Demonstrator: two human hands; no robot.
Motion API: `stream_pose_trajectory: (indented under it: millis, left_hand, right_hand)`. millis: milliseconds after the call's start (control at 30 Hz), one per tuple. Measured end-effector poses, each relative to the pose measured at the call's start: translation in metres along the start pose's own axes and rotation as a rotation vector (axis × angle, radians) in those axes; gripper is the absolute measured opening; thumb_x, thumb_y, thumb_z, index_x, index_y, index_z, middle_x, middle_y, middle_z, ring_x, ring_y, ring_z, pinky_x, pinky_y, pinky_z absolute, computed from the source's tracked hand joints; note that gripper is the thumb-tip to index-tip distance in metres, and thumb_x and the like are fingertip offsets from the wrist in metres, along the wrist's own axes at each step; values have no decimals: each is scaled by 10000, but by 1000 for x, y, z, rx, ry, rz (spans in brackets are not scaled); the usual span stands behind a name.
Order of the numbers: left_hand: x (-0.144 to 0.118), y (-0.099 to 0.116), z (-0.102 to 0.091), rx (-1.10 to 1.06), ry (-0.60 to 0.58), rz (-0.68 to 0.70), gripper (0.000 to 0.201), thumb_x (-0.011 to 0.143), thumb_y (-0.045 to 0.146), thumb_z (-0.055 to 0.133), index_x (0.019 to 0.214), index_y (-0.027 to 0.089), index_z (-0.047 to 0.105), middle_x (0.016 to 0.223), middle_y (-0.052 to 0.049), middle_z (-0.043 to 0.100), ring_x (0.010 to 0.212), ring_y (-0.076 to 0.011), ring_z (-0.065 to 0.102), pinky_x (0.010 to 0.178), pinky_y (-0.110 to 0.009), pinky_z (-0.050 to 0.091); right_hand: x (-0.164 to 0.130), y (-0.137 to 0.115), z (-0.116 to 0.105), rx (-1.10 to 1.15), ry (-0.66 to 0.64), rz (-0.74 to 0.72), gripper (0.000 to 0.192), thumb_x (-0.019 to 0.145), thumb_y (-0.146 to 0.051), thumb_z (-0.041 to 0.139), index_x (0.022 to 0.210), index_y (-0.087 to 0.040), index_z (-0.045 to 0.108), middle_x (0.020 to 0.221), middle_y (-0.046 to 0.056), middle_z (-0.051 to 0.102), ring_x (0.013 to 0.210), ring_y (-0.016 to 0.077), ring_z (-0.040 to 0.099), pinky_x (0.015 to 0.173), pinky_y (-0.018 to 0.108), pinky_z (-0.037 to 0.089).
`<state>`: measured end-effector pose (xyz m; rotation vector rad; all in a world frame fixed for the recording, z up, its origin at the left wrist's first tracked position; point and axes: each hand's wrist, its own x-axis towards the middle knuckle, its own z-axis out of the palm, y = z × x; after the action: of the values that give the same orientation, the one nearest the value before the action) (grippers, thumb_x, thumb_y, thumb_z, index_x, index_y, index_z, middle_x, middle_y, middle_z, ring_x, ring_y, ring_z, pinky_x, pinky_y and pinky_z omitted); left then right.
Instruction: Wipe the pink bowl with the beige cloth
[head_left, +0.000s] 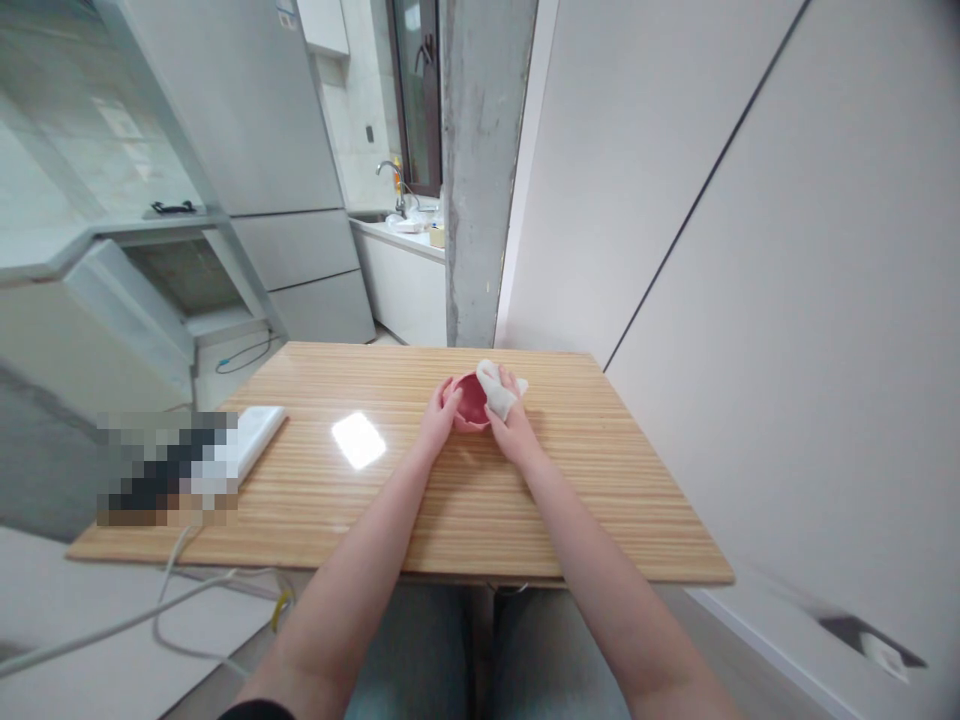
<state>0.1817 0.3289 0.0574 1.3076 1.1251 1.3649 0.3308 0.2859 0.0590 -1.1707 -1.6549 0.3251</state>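
Observation:
A small red bowl (472, 398) rests on the wooden table (420, 500), tilted toward me. My left hand (439, 415) cups its left side. My right hand (510, 425) presses a white cloth (496, 391) against the bowl's right rim and inside. Both forearms reach forward from the near table edge.
A white flat box (255, 435) lies at the table's left, next to a blurred patch. White cables (172, 600) hang off the near left corner. A white wall runs along the right; a concrete pillar (480, 170), fridge (262, 150) and sink counter (401, 240) stand behind.

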Motion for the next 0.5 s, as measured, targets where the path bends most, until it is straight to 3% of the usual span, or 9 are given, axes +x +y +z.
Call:
stream_pose_trajectory:
  millis: [100,267,400,500]
  left_hand:
    - [-3,6,-1,-45,51,-27,532,822,484,552,1250,172,499,1207,-107,617,1123,-232,581,946,-349,479]
    - [-8,14,3,-319,48,-143,523,823,458,550,1249,181,427,1088,-92,656,860,-178,674,772,-344,554]
    - [-16,20,9,-462,-137,-254,576,740,409,690,1211,204,429,1114,-85,650,913,-161,670,836,-331,534]
    - [-19,26,10,-598,-353,-307,516,831,555,521,1196,190,510,1242,-111,602,1099,-208,604,902,-341,513]
  right_hand:
    - [-4,-10,3,-27,-70,-65,555,886,-263,430,1426,-232,305,1508,75,283,1434,178,155,1176,422,162]
    - [-5,-21,9,-68,-120,-129,552,868,-226,451,1408,-191,344,1518,113,258,1437,212,150,1167,434,197]
    - [-4,-17,5,-3,67,-73,570,843,-193,451,1400,-161,331,1506,135,273,1413,227,228,1160,447,218]
    - [-4,-12,-4,44,136,-105,594,803,-153,465,1384,-173,343,1444,125,383,1372,235,313,1153,468,237]
